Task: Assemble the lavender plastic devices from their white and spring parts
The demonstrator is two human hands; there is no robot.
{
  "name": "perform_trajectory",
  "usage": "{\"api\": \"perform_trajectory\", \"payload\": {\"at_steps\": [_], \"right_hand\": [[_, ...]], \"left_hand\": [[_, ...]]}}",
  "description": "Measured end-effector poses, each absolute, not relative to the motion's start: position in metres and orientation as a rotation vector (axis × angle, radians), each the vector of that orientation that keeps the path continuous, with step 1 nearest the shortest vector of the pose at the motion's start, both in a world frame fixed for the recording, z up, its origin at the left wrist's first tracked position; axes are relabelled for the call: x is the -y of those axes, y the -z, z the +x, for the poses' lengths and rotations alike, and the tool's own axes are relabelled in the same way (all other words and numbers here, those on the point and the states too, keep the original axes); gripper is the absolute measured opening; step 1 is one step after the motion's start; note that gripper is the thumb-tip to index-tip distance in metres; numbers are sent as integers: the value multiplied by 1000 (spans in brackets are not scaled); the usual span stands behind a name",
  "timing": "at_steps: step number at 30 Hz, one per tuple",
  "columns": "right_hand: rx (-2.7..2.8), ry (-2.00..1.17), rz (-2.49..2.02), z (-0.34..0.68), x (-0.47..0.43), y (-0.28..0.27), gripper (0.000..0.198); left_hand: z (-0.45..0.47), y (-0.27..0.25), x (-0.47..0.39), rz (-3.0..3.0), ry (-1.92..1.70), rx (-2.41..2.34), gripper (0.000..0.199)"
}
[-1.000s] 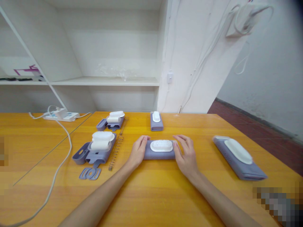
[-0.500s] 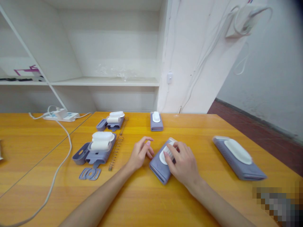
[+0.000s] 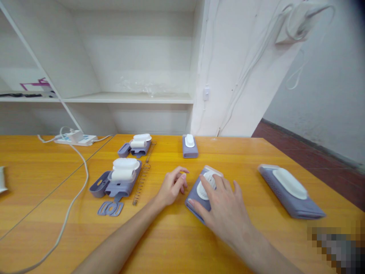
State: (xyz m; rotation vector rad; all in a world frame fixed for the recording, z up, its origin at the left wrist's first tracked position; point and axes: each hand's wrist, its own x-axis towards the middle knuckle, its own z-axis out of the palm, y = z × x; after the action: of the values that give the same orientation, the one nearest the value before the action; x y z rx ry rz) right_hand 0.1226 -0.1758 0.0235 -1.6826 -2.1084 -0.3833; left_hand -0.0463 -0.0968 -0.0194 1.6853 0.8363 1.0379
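On the table lies a grey-purple plastic case [image 3: 194,197] with a white ribbed oval piece [image 3: 202,191] on top, turned at a slant. My right hand [image 3: 225,198] is spread over it, index finger on the white oval and thumb at the near left part of the case. Its other fingers reach over the right side, where their tips are partly hidden. Just left of the case, my left hand [image 3: 173,186] hovers or rests with loosely bent fingers and nothing in them; whether it touches the table I cannot tell.
Similar cases lie at the right [image 3: 291,190] and at the back [image 3: 190,148]. Two groups of parts at left hold white rollers [image 3: 123,175], grey-purple shells [image 3: 99,184] and coil springs [image 3: 141,184]. Flat grey rings [image 3: 110,208] lie in front. A white cable [image 3: 67,217] runs from a power strip [image 3: 75,138].
My right hand has opened from a pinch on the white oval and spread over the case. The case looks slightly shifted to the right; the view has shifted a little too.
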Motion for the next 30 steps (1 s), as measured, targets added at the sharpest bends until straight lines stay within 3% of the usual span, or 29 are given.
{"api": "perform_trajectory", "payload": {"at_steps": [3, 8, 12, 16, 30], "right_hand": [[2094, 385, -1635, 114, 185, -15, 64], [2133, 502, -1707, 113, 184, -8, 47], [2195, 543, -1829, 131, 172, -13, 48], [2179, 539, -1966, 162, 148, -16, 54], [1933, 412, -2087, 203, 84, -5, 36]], "left_hand": [[-46, 19, 97, 1676, -1052, -840, 34], [-45, 19, 96, 1672, -1057, -864, 34], [-44, 19, 96, 1685, -1057, -890, 34], [-44, 18, 97, 1698, -1056, -908, 33], [-42, 20, 94, 1727, -1031, -947, 30]]}}
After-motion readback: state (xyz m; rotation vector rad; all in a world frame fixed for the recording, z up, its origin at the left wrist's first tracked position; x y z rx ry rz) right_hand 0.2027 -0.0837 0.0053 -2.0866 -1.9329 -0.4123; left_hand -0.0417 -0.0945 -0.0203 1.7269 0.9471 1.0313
